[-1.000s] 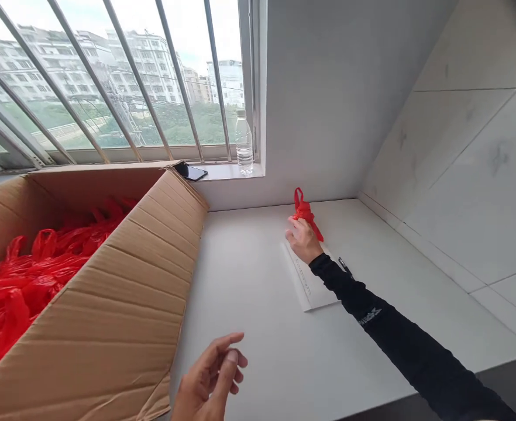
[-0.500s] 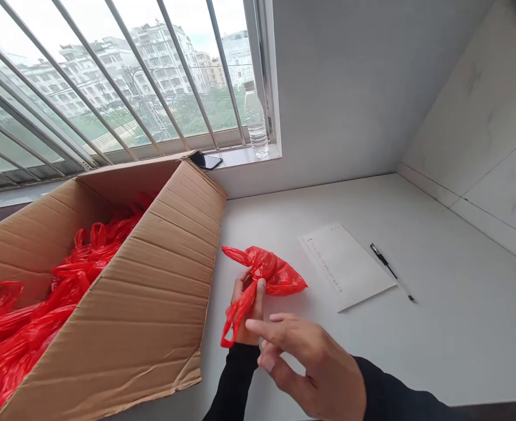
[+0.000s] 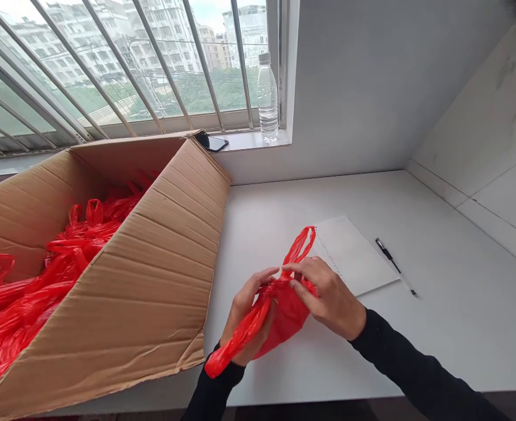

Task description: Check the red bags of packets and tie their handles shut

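A red plastic bag (image 3: 288,318) is held between both hands above the white table, just right of the cardboard box. My left hand (image 3: 244,307) is closed around its gathered neck, and one handle loop droops over that wrist. My right hand (image 3: 323,292) pinches the bag near the base of the other loop, which sticks up toward the paper. The bag's body hangs below the fingers, partly hidden by them. What is inside the bag cannot be made out.
The open cardboard box (image 3: 165,257) at the left holds several red plastic bags (image 3: 74,251). A printed sheet of paper (image 3: 358,257) and a pen (image 3: 394,264) lie on the white table (image 3: 442,339). A water bottle (image 3: 267,102) and a phone (image 3: 216,144) are on the windowsill.
My right hand has moved from hovering apart, fingers spread, to pinching the bag. The bag has turned, one loop now pointing up. The view has shifted slightly.
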The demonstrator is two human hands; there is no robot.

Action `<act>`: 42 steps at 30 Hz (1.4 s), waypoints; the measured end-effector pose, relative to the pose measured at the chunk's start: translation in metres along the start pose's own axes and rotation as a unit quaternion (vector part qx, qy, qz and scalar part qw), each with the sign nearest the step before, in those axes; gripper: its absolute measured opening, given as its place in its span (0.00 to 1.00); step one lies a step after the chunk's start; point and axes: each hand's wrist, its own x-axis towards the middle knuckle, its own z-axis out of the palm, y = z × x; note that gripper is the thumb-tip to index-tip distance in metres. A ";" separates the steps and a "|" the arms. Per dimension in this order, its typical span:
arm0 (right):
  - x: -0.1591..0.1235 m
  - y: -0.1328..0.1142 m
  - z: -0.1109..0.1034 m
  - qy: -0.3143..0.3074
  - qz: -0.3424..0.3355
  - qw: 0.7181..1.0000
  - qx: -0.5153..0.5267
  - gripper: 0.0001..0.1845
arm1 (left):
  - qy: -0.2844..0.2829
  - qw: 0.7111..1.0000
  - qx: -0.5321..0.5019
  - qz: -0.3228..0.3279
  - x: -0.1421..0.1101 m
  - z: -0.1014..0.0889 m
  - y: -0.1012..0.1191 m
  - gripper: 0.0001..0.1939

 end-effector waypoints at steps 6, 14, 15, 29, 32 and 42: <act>-0.015 0.010 -0.021 0.056 0.124 0.991 0.009 0.07 | 0.095 0.989 -0.049 -0.101 -0.013 -0.015 -0.012 0.14; -0.016 0.000 -0.016 -0.021 0.112 0.992 0.059 0.09 | 0.091 0.990 -0.012 -0.106 -0.013 -0.008 0.006 0.12; -0.015 -0.002 -0.014 -0.032 0.108 0.992 0.063 0.09 | 0.083 0.991 -0.013 -0.104 -0.012 -0.007 0.008 0.12; -0.030 0.009 -0.026 0.066 0.276 0.938 0.201 0.13 | 0.230 0.963 -0.013 -0.142 -0.011 -0.010 0.001 0.21; -0.026 0.001 -0.024 0.046 0.260 0.947 0.184 0.15 | 0.197 0.973 0.112 -0.048 -0.006 -0.004 0.012 0.19; -0.033 0.008 -0.037 0.130 0.276 0.924 0.231 0.21 | 0.167 0.969 0.182 0.031 0.003 -0.003 0.023 0.23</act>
